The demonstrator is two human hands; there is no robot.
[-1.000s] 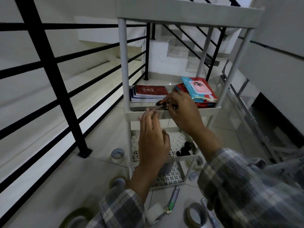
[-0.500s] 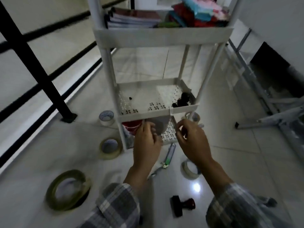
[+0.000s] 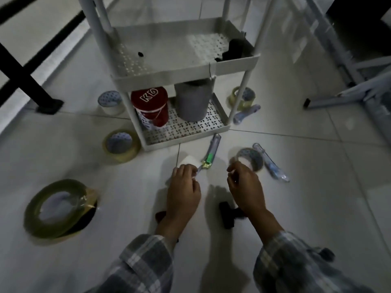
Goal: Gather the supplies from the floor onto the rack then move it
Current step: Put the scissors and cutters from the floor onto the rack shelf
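Note:
The white rack (image 3: 186, 69) stands on the tiled floor ahead, with a red can (image 3: 151, 106) and a grey cylinder (image 3: 192, 100) on its bottom shelf. My left hand (image 3: 184, 189) is curled over the near end of a white block (image 3: 187, 160), right where the tip of a green cutter knife (image 3: 211, 152) lies. My right hand (image 3: 245, 187) pinches the near rim of a clear tape roll (image 3: 250, 158) that rests on the floor. A black stamp (image 3: 227, 214) lies partly under my right wrist.
More tape rolls lie around: a large one (image 3: 57, 208) at left, two others (image 3: 120, 144) (image 3: 111, 101) beside the rack, another (image 3: 243, 97) at its right. Clear pens (image 3: 271, 166) (image 3: 246, 114) lie right of the rack. A black railing post (image 3: 27, 81) stands left, a metal frame (image 3: 349, 81) right.
My view dropped from the rack's upper shelf to the floor. Both hands came down from the shelf edge to the floor items in front of the rack.

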